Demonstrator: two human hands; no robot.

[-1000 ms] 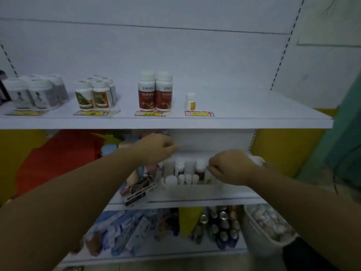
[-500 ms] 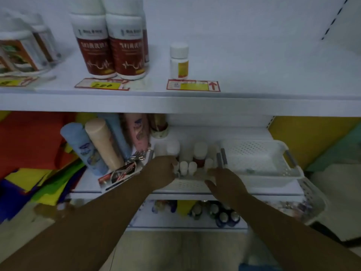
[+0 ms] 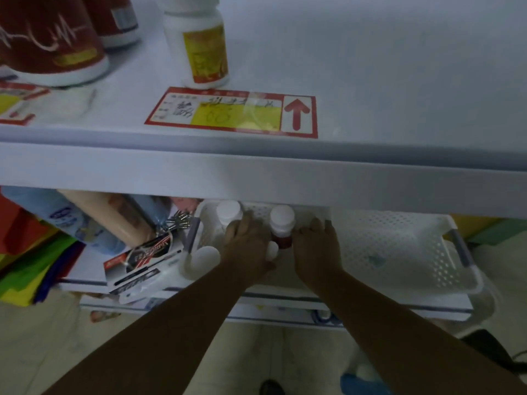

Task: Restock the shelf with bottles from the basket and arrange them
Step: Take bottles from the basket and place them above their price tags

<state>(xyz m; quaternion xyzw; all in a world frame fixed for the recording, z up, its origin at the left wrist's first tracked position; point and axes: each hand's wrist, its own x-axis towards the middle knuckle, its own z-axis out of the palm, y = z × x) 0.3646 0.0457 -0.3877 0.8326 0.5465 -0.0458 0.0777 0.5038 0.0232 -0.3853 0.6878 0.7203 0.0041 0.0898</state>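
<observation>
Between left hand and right hand, red-labelled bottle.

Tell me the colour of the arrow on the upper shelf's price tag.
Red arrow on white; head view.

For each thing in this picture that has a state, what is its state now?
Yellow-labelled bottle: upright, capped, on the upper shelf.
Red-labelled bottle: upright, capped, in the left basket, between the hands.
White-capped bottle: upright, in the left basket.
Right basket: almost empty.
Left hand: over bottles in the left basket; grip unclear.
Right hand: at the left basket's right end; grip hidden.
</observation>
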